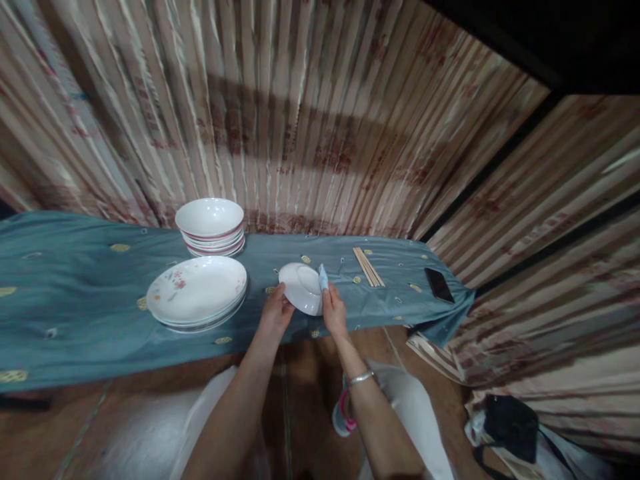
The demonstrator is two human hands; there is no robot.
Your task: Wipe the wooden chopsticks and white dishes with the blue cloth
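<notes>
A white bowl (295, 283) is tipped with its underside and foot ring towards me, held over the front part of the table. My left hand (277, 311) is closed on its lower left edge. At the opposite edge, my right hand (334, 310) grips a light blue cloth (323, 277) and presses it against the bowl. Left of my hands lies a stack of oval white plates (200, 290) with a floral pattern on top. Behind those plates stands a pile of white bowls (210, 219), several with red rims.
Several wooden chopsticks (369, 267) lie on the blue-green tablecloth (280, 243) to the right. A black phone (439, 285) rests near the table's right end. Pleated curtains (310, 120) hang behind. A black bag (511, 427) is on the lower right.
</notes>
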